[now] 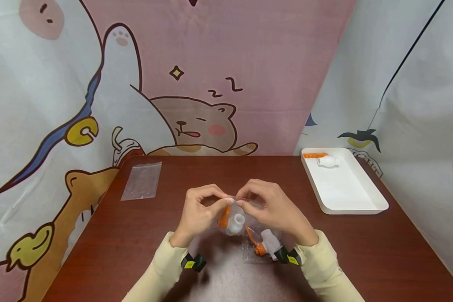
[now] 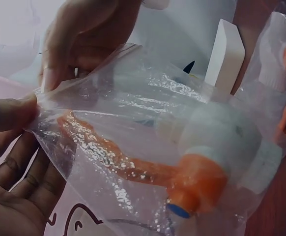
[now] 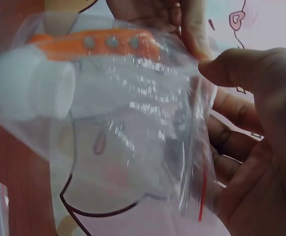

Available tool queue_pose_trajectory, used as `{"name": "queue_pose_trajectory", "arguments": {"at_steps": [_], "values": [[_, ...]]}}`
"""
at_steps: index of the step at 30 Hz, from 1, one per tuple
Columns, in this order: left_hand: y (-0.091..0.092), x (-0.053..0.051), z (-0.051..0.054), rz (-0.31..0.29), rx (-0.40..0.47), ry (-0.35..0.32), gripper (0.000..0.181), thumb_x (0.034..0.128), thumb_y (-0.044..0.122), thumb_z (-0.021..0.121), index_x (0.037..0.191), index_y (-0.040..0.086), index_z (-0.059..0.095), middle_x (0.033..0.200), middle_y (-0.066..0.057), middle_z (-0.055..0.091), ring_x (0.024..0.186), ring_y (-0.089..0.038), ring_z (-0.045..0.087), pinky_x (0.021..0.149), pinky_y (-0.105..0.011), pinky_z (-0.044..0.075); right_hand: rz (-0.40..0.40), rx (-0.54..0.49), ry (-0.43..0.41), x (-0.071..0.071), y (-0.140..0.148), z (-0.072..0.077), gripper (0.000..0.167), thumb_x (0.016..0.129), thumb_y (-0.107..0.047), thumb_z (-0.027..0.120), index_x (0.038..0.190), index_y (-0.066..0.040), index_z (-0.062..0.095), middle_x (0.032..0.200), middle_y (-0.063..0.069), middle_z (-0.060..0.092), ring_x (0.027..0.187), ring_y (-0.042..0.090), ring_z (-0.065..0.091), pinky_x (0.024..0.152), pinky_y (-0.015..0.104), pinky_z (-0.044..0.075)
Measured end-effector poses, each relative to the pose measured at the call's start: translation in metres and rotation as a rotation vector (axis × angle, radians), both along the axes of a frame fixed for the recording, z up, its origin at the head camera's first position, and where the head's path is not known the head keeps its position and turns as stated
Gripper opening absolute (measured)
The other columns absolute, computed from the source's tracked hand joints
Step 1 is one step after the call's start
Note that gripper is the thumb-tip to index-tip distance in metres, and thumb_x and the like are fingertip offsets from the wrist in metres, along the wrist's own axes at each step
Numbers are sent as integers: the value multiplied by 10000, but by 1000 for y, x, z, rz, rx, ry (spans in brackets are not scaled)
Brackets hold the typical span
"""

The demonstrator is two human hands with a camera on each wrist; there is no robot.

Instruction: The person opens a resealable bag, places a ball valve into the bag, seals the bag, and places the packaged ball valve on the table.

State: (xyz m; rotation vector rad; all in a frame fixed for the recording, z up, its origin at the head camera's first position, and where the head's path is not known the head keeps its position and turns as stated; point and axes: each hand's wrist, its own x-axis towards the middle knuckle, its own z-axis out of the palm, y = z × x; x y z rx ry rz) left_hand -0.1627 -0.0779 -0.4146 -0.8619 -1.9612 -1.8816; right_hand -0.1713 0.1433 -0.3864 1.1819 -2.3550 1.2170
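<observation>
Clear plastic bag (image 2: 128, 118) is pinched by fingers of L hand (image 1: 199, 212) & R hand (image 1: 273, 206). White valve (image 1: 235, 225) is held inside, approx. 6 o'clock from them; orange handle (image 1: 224, 218) is angled twd 1, nearer L hand.

Orange-white fitting (image 2: 198, 173), clear bag (image 2: 133, 96), white tray (image 1: 352, 184), red-brown table (image 1: 111, 243), pink-white cartoon-print backdrop (image 1: 279, 79)
</observation>
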Motion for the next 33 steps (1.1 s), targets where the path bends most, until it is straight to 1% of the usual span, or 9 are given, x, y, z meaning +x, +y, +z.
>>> {"name": "queue_pose_trajectory", "arguments": {"at_steps": [4, 8, 11, 13, 16, 20, 24, 27, 33], "values": [[2, 1, 0, 6, -18, 21, 45, 876, 57, 805, 843, 33, 786, 797, -95, 754, 653, -201, 671, 547, -264, 559, 3, -18, -11, 3, -5, -2, 149, 908, -52, 746, 966, -185, 710, 914, -103, 675, 828, 36, 636, 738, 247, 581], [2, 2, 1, 21, -16, 30, 39, 863, 10, 802, 848, 45, 793, 791, -89, 752, 643, -187, 666, 552, -261, 561, -24, -16, 7, 4, -8, -3, 134, 913, -64, 738, 939, -191, 704, 884, -111, 661, 787, 26, 612, 687, 238, 562], [2, 3, 1, 45, -35, 50, 92, 860, -7, 798, 852, 84, 795, 796, -77, 757, 658, -181, 683, 578, -276, 584, -36, -9, 27, 4, -9, -4, 121, 927, -85, 730, 917, -200, 695, 849, -116, 639, 747, 21, 571, 638, 225, 521], [2, 3, 2, 63, -49, 65, 87, 870, 16, 797, 852, 101, 792, 799, -68, 760, 673, -170, 694, 601, -293, 601, -36, -8, 36, 4, -10, -4, 117, 938, -98, 723, 912, -206, 690, 834, -115, 626, 727, 21, 550, 616, 215, 498], [3, 3, 2, 77, -58, 74, 79, 886, 44, 790, 840, 108, 783, 796, -59, 758, 686, -156, 699, 624, -314, 615, -31, -12, 35, 5, -10, -4, 107, 947, -112, 721, 916, -210, 690, 827, -116, 619, 719, 19, 548, 614, 206, 501], [4, 3, 3, 76, -44, 67, 69, 890, 48, 786, 836, 90, 778, 794, -75, 755, 678, -169, 695, 614, -315, 613, -32, -7, 29, 4, -8, -4, 94, 945, -122, 723, 916, -206, 692, 812, -118, 612, 703, 16, 540, 605, 200, 498], [4, 2, 3, 82, -37, 64, 74, 883, 37, 790, 831, 89, 778, 796, -81, 759, 677, -196, 703, 621, -307, 612, -33, -1, 50, 2, -7, -5, 110, 932, -100, 721, 912, -202, 683, 804, -110, 609, 696, 9, 530, 594, 189, 480], [3, 2, 5, 87, -34, 70, 84, 880, 39, 792, 825, 99, 776, 786, -68, 755, 659, -207, 695, 609, -304, 608, -30, -1, 61, 2, -7, -5, 121, 927, -87, 721, 913, -201, 681, 804, -109, 608, 691, 8, 526, 586, 187, 473], [-3, 3, 10, 102, -13, 81, 95, 880, 21, 786, 821, 95, 774, 764, -63, 738, 629, -195, 673, 586, -284, 595, -34, 2, 53, 3, -7, -4, 119, 929, -101, 723, 908, -207, 675, 796, -116, 597, 686, 12, 527, 576, 191, 464]]}}
